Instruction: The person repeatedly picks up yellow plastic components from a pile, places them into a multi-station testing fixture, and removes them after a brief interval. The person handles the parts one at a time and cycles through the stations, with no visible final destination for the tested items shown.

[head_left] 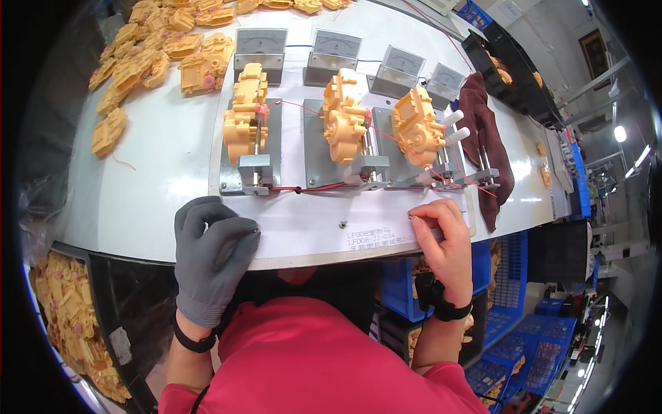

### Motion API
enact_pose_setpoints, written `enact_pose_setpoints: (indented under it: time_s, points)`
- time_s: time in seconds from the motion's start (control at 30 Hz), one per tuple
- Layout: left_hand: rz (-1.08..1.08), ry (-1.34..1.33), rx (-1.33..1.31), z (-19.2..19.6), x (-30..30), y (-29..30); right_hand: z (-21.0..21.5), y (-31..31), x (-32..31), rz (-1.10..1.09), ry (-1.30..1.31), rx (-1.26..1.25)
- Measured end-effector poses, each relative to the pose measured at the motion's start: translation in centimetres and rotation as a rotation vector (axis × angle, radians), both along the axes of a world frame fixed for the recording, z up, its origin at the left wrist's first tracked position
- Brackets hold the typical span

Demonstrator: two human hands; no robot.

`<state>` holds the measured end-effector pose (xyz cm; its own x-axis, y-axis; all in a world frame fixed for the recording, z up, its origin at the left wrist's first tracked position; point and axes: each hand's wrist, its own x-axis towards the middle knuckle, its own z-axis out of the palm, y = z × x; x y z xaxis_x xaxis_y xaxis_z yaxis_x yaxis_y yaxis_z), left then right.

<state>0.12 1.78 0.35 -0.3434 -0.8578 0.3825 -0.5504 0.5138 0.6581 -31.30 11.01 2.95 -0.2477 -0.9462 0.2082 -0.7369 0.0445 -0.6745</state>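
Observation:
My left hand (pixel 210 255), in a grey glove, rests flat on the front edge of the white table (pixel 158 172), fingers bent, holding nothing. My bare right hand (pixel 445 241) lies on the table edge with its fingertips at a small screw on the white board (pixel 331 231). Three yellow plastic gearboxes sit clamped in metal fixtures beyond the hands: the left gearbox (pixel 245 114), the middle gearbox (pixel 345 114) and the right gearbox (pixel 417 124). Thin red wires (pixel 303 188) run between the fixtures.
Several grey analog meters (pixel 261 47) stand behind the fixtures. A heap of loose yellow gearboxes (pixel 155 52) lies at the far left. A dark red cloth (pixel 483 124) drapes at the right, beside black trays (pixel 510 62). A black bin of yellow parts (pixel 69 324) sits lower left; blue crates (pixel 510 324) lower right.

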Motion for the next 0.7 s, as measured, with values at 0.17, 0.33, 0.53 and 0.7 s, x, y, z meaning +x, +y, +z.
enact_pose_setpoints:
  time_s: [0.17,0.33,0.53,0.7]
  points:
    - [0.004,-0.001,-0.021,-0.15,-0.05,-0.11,-0.05,0.03,0.00,-0.003,0.009,0.007]
    - [0.002,0.005,-0.008,-0.02,-0.02,-0.06,-0.10,0.02,-0.07,0.006,0.020,0.003]
    - [-0.004,-0.020,-0.062,-0.17,0.02,-0.11,-0.23,0.07,0.16,-0.018,0.028,-0.011]
    - [-0.002,0.006,-0.041,-0.44,-0.03,-0.08,-0.61,-0.40,0.37,-0.021,0.081,-0.067]
